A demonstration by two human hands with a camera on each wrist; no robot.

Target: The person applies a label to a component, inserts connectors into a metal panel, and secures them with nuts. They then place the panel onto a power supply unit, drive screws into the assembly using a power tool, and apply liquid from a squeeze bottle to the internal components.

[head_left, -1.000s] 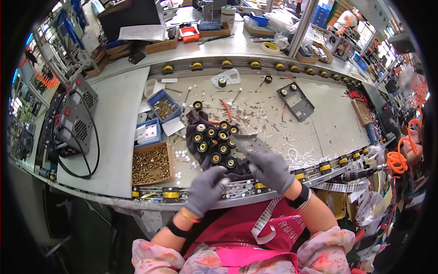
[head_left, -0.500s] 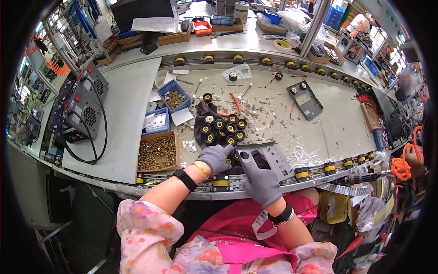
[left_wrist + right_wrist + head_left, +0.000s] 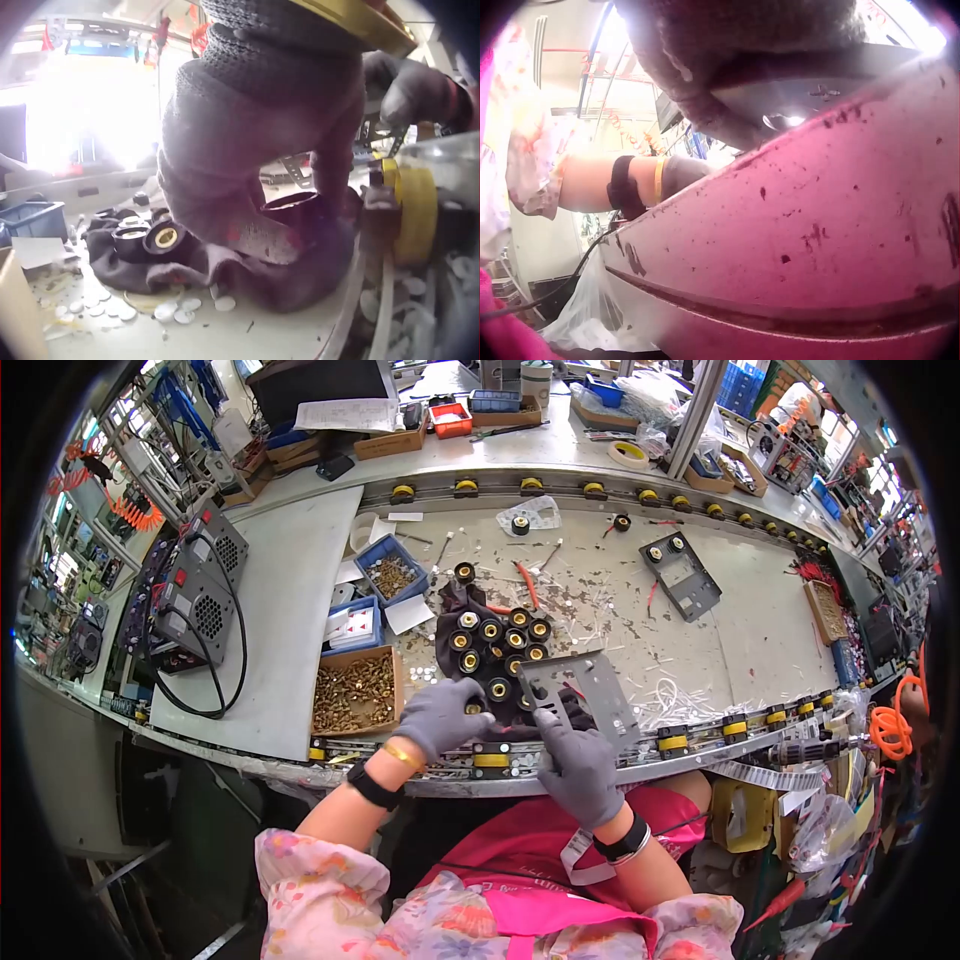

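So, grey-gloved left hand (image 3: 438, 720) is curled round a black, cylindrical, brass-centred knob (image 3: 473, 709); grey-gloved right hand (image 3: 582, 768) grips a perforated grey metal panel (image 3: 601, 690) just right of it. More black knobs (image 3: 490, 630) beyond, nearer the left hand.

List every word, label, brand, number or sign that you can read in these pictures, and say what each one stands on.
No text can be read for certain.
Pink apron: small white lettering, too small and blurred to read.
Cards in a blue box: small red marks, no legible wording.
Paper sheet by the dark monitor: any print is too small to read.
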